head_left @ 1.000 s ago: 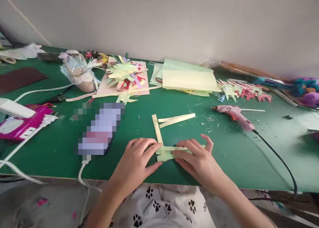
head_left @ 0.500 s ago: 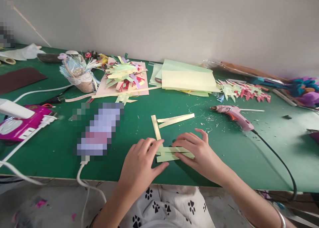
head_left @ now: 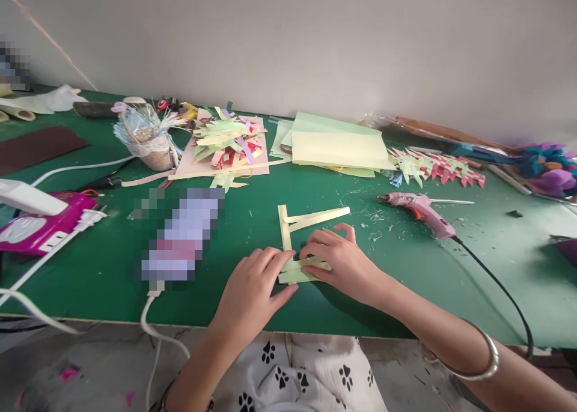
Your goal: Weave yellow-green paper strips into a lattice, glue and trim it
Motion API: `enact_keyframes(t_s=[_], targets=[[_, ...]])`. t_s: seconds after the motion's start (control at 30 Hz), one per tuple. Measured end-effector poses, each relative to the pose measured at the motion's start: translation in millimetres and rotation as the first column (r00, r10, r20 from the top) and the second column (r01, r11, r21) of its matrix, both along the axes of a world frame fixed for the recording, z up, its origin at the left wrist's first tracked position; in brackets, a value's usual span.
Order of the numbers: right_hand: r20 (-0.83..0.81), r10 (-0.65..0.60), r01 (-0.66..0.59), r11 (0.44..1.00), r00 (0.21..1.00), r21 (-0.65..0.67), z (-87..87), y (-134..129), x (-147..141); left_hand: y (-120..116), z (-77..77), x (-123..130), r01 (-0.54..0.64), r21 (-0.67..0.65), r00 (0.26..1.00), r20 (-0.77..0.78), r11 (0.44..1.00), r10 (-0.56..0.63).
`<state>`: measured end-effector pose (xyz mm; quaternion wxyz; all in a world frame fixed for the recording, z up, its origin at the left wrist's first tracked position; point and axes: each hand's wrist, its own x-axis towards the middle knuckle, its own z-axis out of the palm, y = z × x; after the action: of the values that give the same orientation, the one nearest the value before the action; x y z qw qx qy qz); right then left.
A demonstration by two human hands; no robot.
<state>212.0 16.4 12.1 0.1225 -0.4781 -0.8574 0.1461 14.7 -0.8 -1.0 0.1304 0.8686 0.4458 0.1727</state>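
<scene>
Green paper strips (head_left: 295, 272) partly hidden beneath the right hand's (head_left: 336, 262) fingers

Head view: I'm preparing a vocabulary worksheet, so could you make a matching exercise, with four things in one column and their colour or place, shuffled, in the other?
Column one
1. Glue gun
2. Bangle
3. Dark brown sheet
4. Pale green strips

Column two
A. Flat, at the far left of the table
B. Beneath fingers of the right hand
C. Pink
D. Around the right forearm

Right pairs: 1-C, 2-D, 3-A, 4-B
</scene>
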Motion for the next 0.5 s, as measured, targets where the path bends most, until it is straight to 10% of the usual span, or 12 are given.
enact_keyframes(t_s=[0.5], targets=[[0.056, 0.018, -0.02, 1.0, 0.998, 0.023, 3.6, 12.9, -0.7, -4.9, -0.1, -1.1, -0.04, 0.078, 0.999, 0.024, 0.996, 0.039]])
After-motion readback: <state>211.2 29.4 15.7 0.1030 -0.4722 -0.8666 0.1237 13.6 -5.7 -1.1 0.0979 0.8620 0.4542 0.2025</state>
